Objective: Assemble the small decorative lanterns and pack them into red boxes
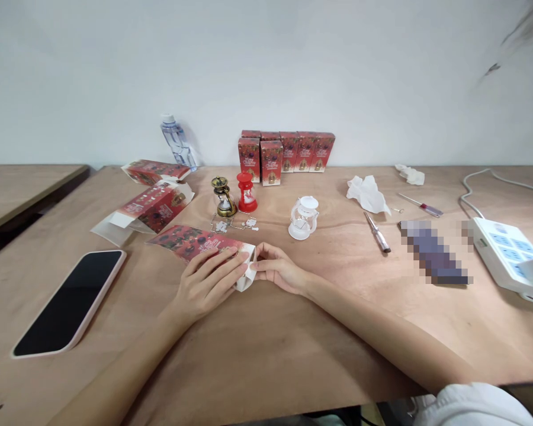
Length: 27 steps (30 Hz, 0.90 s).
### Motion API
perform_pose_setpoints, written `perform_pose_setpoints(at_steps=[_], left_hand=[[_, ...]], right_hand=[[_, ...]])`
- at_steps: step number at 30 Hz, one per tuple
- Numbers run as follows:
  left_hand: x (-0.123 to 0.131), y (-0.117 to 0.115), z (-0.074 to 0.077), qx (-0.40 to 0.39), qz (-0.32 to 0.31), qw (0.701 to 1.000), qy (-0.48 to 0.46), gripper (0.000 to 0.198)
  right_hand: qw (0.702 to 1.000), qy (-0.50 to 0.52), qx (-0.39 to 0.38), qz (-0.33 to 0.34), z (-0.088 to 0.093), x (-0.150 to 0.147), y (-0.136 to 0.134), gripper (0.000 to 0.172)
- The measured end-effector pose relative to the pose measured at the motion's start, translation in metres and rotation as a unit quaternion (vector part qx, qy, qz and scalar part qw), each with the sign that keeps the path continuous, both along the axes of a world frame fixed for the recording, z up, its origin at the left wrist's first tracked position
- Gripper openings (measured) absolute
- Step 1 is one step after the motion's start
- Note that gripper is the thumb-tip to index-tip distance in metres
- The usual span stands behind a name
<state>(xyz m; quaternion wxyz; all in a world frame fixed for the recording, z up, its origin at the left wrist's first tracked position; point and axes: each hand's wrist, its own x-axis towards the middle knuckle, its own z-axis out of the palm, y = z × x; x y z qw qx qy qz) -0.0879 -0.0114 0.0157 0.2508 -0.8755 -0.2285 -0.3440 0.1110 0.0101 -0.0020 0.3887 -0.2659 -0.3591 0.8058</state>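
Red carton: the printed red carton (189, 239) lies under the hands at the centre of my clock, its long side running from ten towards four
Left hand: the left hand (208, 281) is laid across the carton's top, fingers grasping it near the open end
Right hand: the right hand (278, 267) pinches the white end flaps (245, 284) at four
Card feel: I judge it light and thin, stiff along the folds, soft mid-panel, perhaps a little slick; its contents I cannot tell
Best hold: I would favour the long edges, with only a light pinch on the flaps, as they crease easily
Lanterns: a bronze lantern (224, 198) and a red lantern (247, 192) stand at twelve, a white lantern (302, 220) at two
Small white pieces: the white pieces (222, 226) lie just beyond the carton at twelve, and I see them crowding its far side
Opened cartons: another red carton (162, 207) crowds the far end at ten
Phone: the phone (68, 305) lies between eight and nine, well apart
Boxed row: small red boxes (272, 163) stand at one
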Motion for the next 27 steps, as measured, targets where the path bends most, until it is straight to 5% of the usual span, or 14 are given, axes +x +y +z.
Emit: perform_pose_setpoints(at_steps=[27], left_hand=[[0.0014,-0.0012,-0.0027,0.042,0.009,0.999,-0.024,0.025]], right_hand=[[0.999,0.036,-0.01,0.031,-0.0006,0.0008,-0.0026,0.04]])
